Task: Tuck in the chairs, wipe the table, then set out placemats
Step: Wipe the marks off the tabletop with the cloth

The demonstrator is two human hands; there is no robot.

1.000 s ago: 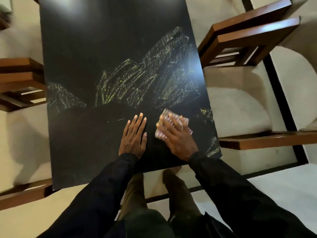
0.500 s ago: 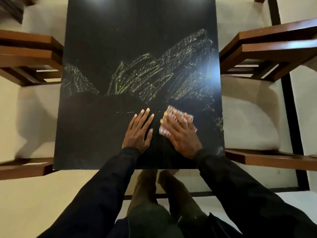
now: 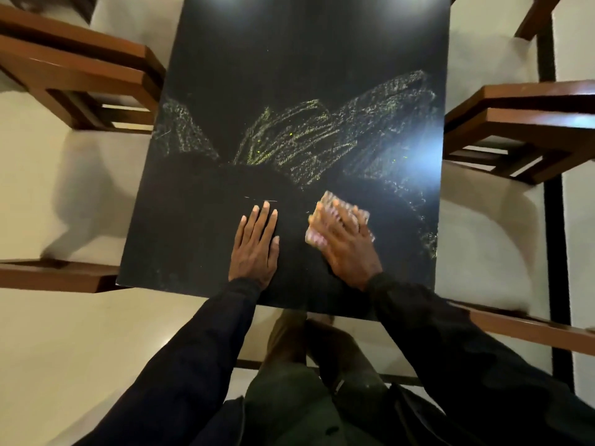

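Our black table (image 3: 289,59) carries yellow-green chalky smears (image 3: 299,140) across its middle, while the strip nearest us looks clean and dark. Wooden chairs flank it, one at left (image 3: 80,69) and one at right (image 3: 521,123), their backs close to its edges. Our left hand (image 3: 256,249) lies flat on the top, fingers straight and together. Our right hand (image 3: 347,246), fingers spread, presses what seems to be a small patterned cloth (image 3: 314,238), blurred, near the table's right edge.
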